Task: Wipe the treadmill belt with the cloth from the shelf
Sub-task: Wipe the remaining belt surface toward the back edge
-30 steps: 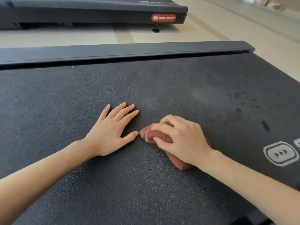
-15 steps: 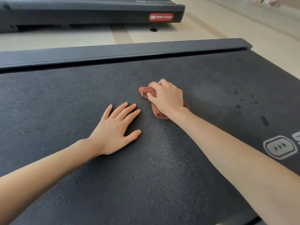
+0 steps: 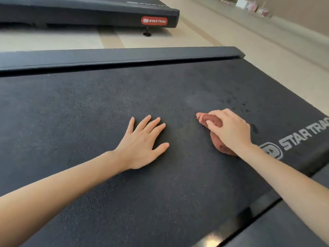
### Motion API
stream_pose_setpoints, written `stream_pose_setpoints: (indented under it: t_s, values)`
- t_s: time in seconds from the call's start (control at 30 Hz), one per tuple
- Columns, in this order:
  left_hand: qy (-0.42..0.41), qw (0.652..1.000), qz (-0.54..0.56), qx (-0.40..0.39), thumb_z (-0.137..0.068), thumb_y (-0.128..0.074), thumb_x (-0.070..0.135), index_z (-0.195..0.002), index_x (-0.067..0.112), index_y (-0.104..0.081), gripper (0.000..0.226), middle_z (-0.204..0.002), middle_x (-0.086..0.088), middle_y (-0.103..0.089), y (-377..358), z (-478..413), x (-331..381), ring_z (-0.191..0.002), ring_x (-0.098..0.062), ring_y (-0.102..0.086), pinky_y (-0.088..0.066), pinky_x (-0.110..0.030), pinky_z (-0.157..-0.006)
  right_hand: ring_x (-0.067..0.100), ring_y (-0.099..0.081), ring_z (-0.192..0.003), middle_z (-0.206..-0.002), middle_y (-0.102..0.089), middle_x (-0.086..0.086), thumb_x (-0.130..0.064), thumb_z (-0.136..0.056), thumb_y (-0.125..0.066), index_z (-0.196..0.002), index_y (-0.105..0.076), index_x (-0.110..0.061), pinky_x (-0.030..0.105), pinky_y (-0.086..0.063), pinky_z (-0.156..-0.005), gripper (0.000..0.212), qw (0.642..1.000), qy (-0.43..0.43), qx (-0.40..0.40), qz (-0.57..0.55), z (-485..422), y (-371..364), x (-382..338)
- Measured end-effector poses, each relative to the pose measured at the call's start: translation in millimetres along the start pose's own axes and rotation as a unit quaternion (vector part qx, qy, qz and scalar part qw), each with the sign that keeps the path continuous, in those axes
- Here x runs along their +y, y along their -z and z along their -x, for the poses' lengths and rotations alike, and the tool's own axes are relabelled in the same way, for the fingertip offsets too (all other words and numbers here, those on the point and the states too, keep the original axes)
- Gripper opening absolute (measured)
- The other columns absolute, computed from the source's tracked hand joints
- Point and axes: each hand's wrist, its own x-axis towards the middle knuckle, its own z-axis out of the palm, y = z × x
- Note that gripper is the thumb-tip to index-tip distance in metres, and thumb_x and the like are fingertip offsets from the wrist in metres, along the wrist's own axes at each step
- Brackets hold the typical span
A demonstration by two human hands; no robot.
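The black textured treadmill belt (image 3: 89, 107) fills most of the view. A bunched reddish-brown cloth (image 3: 216, 140) lies on it to the right of centre, and my right hand (image 3: 229, 130) presses down on it with fingers curled over the top. Most of the cloth is hidden under that hand. My left hand (image 3: 142, 145) rests flat on the belt to the left, fingers spread, holding nothing. A white STAR TRAC logo (image 3: 300, 136) is printed on the belt just right of the cloth. Dark wet spots (image 3: 244, 106) dot the belt beyond my right hand.
A black side rail (image 3: 115, 57) borders the belt's far edge, and another glossy rail (image 3: 263, 221) borders it at the lower right. A second treadmill (image 3: 89, 13) stands across a strip of pale floor (image 3: 222, 32). Small blurred objects (image 3: 252, 6) sit by the far wall.
My right hand slid the cloth away across the belt, then back toward me and to the right, close to the logo. My left hand stayed flat in place.
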Motion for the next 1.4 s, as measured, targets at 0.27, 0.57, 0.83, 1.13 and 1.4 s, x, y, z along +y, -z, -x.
stream_pose_setpoints:
  t_s: [0.27, 0.57, 0.83, 1.13, 1.4]
  values:
    - [0.03, 0.998, -0.044, 0.027, -0.071, 0.012, 0.064, -0.152, 0.026, -0.009, 0.092, -0.16, 0.005, -0.002, -13, -11, 15, -0.146, -0.018, 0.009, 0.004, -0.057, -0.114, 0.032, -0.057, -0.099, -0.107, -0.059, 0.007, -0.04, -0.093, -0.046, -0.115, -0.059, -0.029, 0.033, -0.036, -0.068, 0.027, 0.994, -0.097, 0.019, 0.046, -21, -3, -15]
    - [0.031, 0.997, -0.039, 0.05, -0.073, 0.007, 0.064, -0.151, 0.025, -0.016, 0.091, -0.159, 0.004, -0.009, -14, -11, 17, -0.146, -0.02, 0.003, 0.004, -0.057, -0.114, 0.016, -0.06, -0.093, -0.097, -0.062, -0.008, -0.043, -0.085, -0.06, -0.103, -0.066, -0.034, 0.025, -0.034, -0.06, 0.021, 0.994, 0.108, 0.035, -0.002, 16, -9, -55]
    - [0.028, 0.998, -0.026, 0.057, -0.078, -0.001, 0.064, -0.15, 0.023, -0.025, 0.086, -0.158, 0.001, -0.018, -14, -12, 16, -0.146, -0.023, -0.005, 0.002, -0.059, -0.113, 0.023, -0.058, -0.102, -0.106, -0.06, -0.001, -0.045, -0.09, -0.051, -0.11, -0.063, -0.032, 0.031, -0.039, -0.069, 0.026, 0.999, 0.033, 0.022, 0.006, -59, -25, -54]
    - [0.03, 0.999, -0.034, 0.031, -0.07, 0.008, 0.065, -0.151, 0.026, -0.016, 0.093, -0.159, 0.003, -0.009, -9, -11, 17, -0.146, -0.021, 0.002, 0.003, -0.058, -0.112, 0.023, -0.058, -0.102, -0.112, -0.059, 0.001, -0.042, -0.094, -0.048, -0.119, -0.059, -0.031, 0.031, -0.044, -0.071, 0.029, 1.0, 0.022, 0.016, 0.004, -33, -19, -57]
    - [-0.042, 0.999, -0.016, -0.006, -0.095, -0.025, 0.057, -0.151, 0.024, -0.016, 0.066, -0.159, 0.002, -0.006, -4, -32, 62, -0.146, -0.021, 0.003, 0.0, -0.059, -0.113, 0.013, -0.059, -0.095, -0.1, -0.062, -0.01, -0.043, -0.087, -0.053, -0.107, -0.066, -0.034, 0.027, -0.043, -0.066, 0.026, 0.997, 0.07, 0.03, -0.01, 67, 16, 16]
